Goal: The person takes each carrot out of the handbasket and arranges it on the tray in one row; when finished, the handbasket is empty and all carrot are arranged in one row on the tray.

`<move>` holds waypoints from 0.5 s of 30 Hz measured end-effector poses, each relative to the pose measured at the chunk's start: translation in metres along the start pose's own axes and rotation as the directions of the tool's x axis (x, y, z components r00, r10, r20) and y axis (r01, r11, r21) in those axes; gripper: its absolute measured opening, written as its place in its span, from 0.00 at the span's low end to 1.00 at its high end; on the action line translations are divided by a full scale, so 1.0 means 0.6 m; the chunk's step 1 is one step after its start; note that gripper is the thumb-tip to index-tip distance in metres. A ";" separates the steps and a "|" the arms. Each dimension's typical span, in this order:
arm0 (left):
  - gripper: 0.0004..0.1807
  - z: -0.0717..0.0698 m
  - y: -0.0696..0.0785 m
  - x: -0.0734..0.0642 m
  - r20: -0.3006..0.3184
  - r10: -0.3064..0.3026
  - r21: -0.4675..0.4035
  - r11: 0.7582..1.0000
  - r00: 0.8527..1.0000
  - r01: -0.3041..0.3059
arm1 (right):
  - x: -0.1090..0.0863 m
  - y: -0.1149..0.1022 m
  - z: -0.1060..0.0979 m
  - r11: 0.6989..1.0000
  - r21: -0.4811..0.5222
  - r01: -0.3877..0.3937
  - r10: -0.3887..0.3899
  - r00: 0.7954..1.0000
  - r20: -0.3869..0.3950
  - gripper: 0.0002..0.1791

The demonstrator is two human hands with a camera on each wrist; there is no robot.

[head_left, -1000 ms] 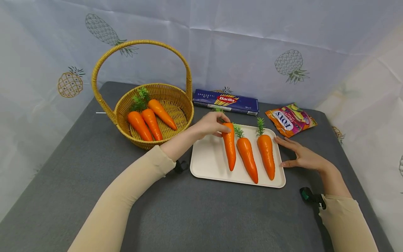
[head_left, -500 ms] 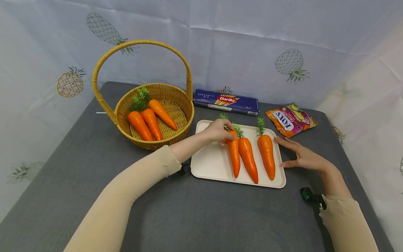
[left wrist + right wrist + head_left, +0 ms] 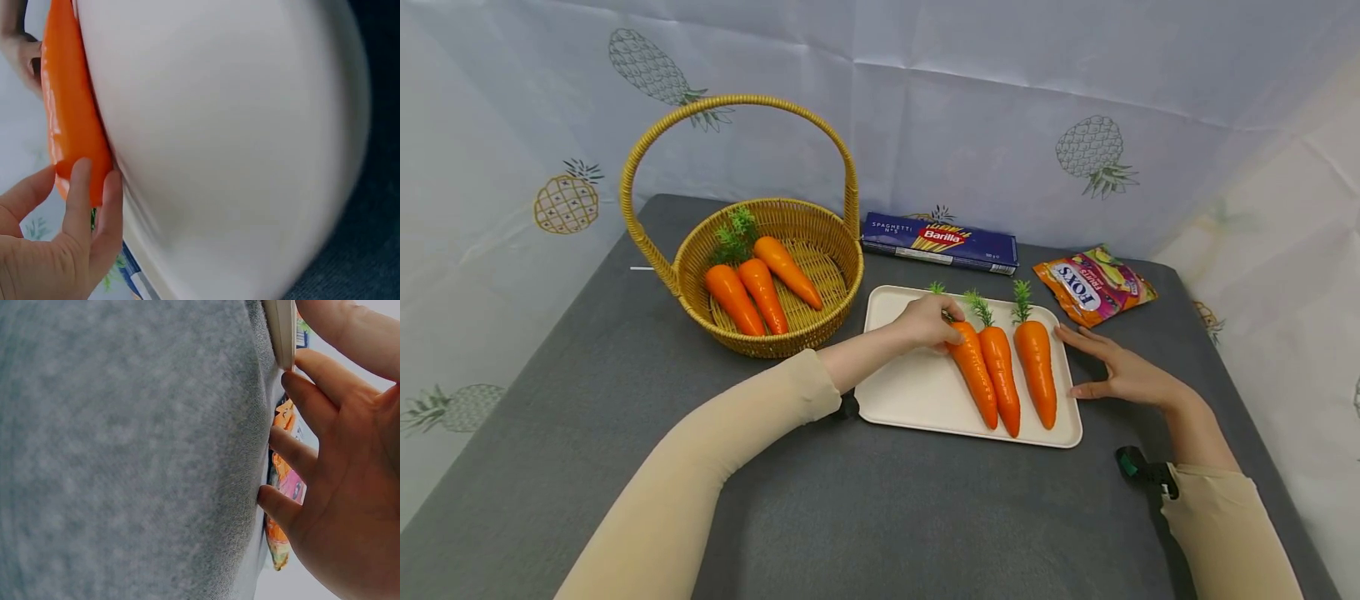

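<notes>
On the cream tray (image 3: 906, 387) lie three orange carrots with green tops. My left hand (image 3: 929, 324) holds the leftmost carrot (image 3: 976, 375) by its thick end, its tip slanting toward the tray's front edge. In the left wrist view the thumb and fingertips (image 3: 80, 172) sit on either side of that end. The middle carrot (image 3: 1002, 383) lies right against it; the third carrot (image 3: 1036, 375) is a little apart to the right. My right hand (image 3: 1122, 375), fingers spread, rests on the table with thumb and fingertips at the tray's right rim.
A wicker basket (image 3: 838, 321) with a tall handle stands at the left, three carrots inside. Behind the tray lies a blue Barilla spaghetti box (image 3: 940, 242). An orange Fox's candy bag (image 3: 1093, 285) lies at the back right, beyond my right hand.
My left hand has moved right and slightly toward me, bringing its carrot up against the middle one, which has shifted a little to the right. The right hand has stayed still.
</notes>
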State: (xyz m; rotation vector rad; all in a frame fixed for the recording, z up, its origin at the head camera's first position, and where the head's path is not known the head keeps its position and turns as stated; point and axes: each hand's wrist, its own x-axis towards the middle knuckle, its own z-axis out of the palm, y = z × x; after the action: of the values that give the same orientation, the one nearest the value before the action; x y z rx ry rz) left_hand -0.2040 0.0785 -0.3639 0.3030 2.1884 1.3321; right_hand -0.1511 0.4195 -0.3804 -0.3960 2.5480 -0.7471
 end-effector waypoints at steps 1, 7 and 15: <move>0.19 0.002 0.000 0.000 0.000 0.003 0.002 1.000 1.000 -0.003 | 0.000 0.000 0.000 1.000 0.001 0.001 -0.001 1.000 0.000 0.53; 0.23 0.005 0.006 0.003 0.016 0.039 0.057 0.998 0.999 -0.040 | 0.000 0.000 0.000 1.000 0.007 0.008 -0.008 1.000 0.001 0.53; 0.26 0.016 0.014 0.002 0.013 0.053 0.153 0.987 0.998 -0.055 | 0.000 0.000 -0.001 1.000 0.006 0.007 -0.007 1.000 0.001 0.53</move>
State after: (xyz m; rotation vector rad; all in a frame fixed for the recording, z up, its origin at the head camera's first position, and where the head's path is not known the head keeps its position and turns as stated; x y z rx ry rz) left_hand -0.2001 0.0900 -0.3604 0.4286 2.2948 1.1897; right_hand -0.1515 0.4197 -0.3797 -0.4037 2.5443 -0.7566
